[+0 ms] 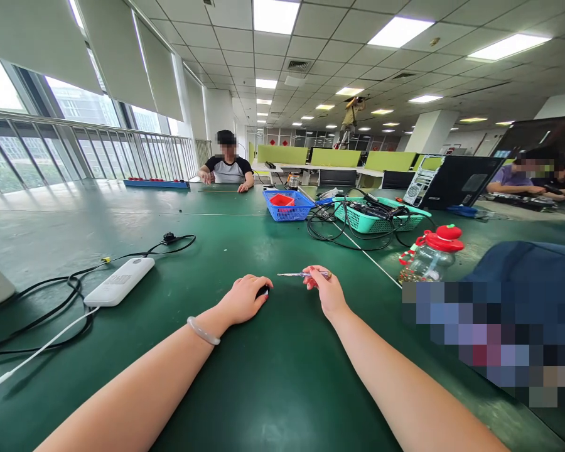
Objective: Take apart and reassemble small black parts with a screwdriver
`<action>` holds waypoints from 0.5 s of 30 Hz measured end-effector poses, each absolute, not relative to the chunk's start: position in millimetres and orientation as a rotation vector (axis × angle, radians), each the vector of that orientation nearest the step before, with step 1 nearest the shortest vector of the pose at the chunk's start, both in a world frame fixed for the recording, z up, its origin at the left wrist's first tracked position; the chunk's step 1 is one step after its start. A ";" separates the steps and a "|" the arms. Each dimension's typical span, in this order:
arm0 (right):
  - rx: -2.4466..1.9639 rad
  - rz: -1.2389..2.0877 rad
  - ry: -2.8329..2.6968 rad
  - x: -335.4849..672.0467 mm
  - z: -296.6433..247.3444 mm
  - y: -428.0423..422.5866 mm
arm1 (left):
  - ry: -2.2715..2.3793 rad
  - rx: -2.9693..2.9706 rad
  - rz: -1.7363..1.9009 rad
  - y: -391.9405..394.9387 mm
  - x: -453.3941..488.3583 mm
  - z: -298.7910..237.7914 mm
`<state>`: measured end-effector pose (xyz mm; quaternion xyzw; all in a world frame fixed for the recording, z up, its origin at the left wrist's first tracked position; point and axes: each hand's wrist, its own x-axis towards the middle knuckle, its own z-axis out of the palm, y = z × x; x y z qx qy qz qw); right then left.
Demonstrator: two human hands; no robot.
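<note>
My left hand (245, 297) rests on the green tabletop (273, 376), its fingers curled around a small black object (262, 291). Most of that object is covered by the fingers, so its kind is unclear. A pale bangle (203, 331) circles the left wrist. Opposite, my right hand (326, 290) is closed on a slim screwdriver (294, 274) held between thumb and fingers. The metal shaft points left toward my left hand, and its tip stays apart from the black object. Part of the handle sticks out behind the fingers.
A white power bank (121, 281) and black cables lie left. Ahead are a blue basket (289, 210) and a green basket (358, 220) heaped with cables. A red-lidded bottle (430, 254) and dark cloth (532, 270) are right. A person (228, 166) sits across the table.
</note>
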<state>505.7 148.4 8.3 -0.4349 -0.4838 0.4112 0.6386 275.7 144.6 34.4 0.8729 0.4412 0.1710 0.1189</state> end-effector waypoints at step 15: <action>-0.984 0.960 -1.052 505.7 11.0 145.3 | 1.489 2.572 0.459 51.2 170.7 35.0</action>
